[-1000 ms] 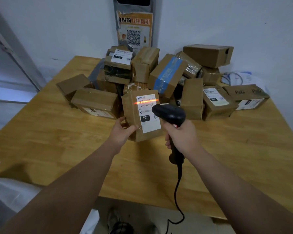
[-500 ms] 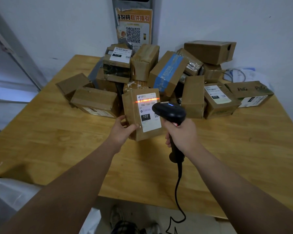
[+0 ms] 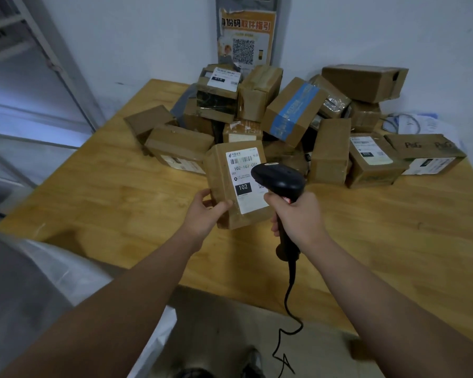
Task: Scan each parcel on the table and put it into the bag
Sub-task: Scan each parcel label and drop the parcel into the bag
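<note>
Brown cardboard parcel [image 3: 223,184] held upright above the wooden table [image 3: 107,203]. Left hand [image 3: 202,214] grips its lower left corner, thumb on the front face, fingers round the side. White label [image 3: 246,178] with barcode and "102" faces the camera. Right hand [image 3: 298,218] is wrapped tight round the handle of the black scanner [image 3: 280,178], whose head sits just right of the held parcel and overlaps the label's edge. Cable [image 3: 290,293] hangs below the right grip. Pile of parcels [image 3: 292,115] lies beyond both hands. Whitish bag [image 3: 30,282] sits below and left of the left hand, off the table edge.
</note>
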Tool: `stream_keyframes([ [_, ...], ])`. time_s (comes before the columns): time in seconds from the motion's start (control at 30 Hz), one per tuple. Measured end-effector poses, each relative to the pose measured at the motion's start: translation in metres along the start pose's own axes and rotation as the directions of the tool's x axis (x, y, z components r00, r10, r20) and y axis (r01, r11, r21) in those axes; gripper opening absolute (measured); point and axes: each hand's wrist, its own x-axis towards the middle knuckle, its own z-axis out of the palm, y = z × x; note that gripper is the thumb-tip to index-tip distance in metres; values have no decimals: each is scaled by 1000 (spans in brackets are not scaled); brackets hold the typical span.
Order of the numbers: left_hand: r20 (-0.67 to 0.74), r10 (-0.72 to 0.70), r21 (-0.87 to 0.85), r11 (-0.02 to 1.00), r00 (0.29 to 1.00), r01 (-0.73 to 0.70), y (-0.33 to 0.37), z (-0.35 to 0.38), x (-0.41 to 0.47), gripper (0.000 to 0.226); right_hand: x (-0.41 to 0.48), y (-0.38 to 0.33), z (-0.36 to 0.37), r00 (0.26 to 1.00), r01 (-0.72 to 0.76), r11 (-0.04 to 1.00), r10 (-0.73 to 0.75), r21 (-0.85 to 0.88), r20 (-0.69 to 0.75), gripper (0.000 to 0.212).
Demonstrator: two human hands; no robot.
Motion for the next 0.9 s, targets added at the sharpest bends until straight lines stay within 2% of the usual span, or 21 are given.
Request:
stream_keyframes([
  [0.2,-31,35,-16,999,999,-36,-24,-57,-63,66,-53,5,52,994,21,1000,-22,4,109,19],
  [0.33,-115,53,-24,998,992,-56,-65,-124,-124,62,-101,25,111,975,58,998,-61,18,212,17],
  [0.4,-147,73,28,997,986,-70,-97,-166,-160,60,-127,37,144,958,77,996,-84,39,273,14],
  [0.5,-171,24,63,998,985,-13,-141,-222,-214,68,-161,57,193,914,4,995,-45,103,403,21],
  [0.57,-248,0,126,992,969,33,-165,-252,-236,72,-174,70,219,892,-5,995,-39,96,450,18],
  [0.67,-400,-81,126,982,913,142,-197,-284,-244,66,-183,85,251,878,-27,999,39,-32,477,10],
  [0.73,-507,-188,65,965,841,255,-222,-304,-238,65,-184,90,267,893,3,991,56,-131,446,28],
  [0.8,-550,-350,-6,910,758,415,-247,-322,-220,89,-178,91,283,913,69,976,22,-208,406,40],
  [0.83,-551,-427,-27,868,717,496,-259,-329,-209,103,-172,90,290,913,100,964,9,-247,407,39],
  [0.9,-534,-501,-5,807,681,590,-279,-334,-181,112,-155,93,303,897,164,926,3,-339,443,33],
])
